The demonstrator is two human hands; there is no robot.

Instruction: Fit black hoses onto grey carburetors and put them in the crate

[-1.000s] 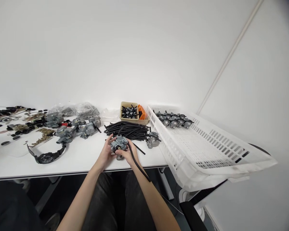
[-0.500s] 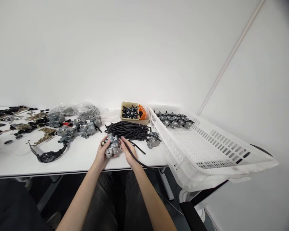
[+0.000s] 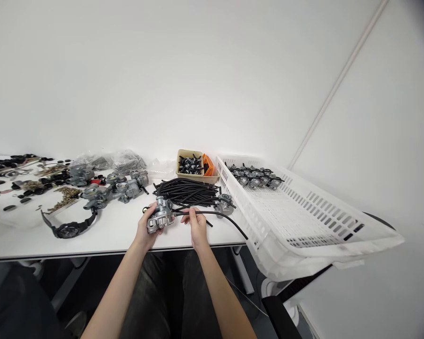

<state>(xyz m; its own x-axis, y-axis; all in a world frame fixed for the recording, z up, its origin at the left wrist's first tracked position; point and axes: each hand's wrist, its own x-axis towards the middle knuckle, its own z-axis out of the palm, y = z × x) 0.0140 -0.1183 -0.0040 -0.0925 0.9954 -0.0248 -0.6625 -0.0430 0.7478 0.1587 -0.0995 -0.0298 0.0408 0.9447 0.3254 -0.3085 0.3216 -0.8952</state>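
My left hand (image 3: 146,229) is closed round a silver metal carburetor (image 3: 161,215) above the table's front part. A long black hose (image 3: 219,214) runs from the carburetor's right side and curves down toward the white crate. The fingers of my right hand (image 3: 197,228) pinch this hose a little right of the carburetor. Behind both hands lies a pile of black hoses (image 3: 189,191). Another carburetor (image 3: 224,203) rests at the pile's right end, by the crate.
The white crate (image 3: 275,226) at right holds several carburetors (image 3: 256,177). A beige tray (image 3: 191,153) of small parts and an orange basket (image 3: 208,165) stand behind the hoses. Leftward are loose carburetors (image 3: 96,193), a black watch (image 3: 69,230), plastic bags (image 3: 127,161) and brass pieces (image 3: 65,197).
My right hand has moved off the carburetor's side to the right, onto the hose. The hose's free part has swung up from beside my right forearm. The carburetor has shifted slightly left.
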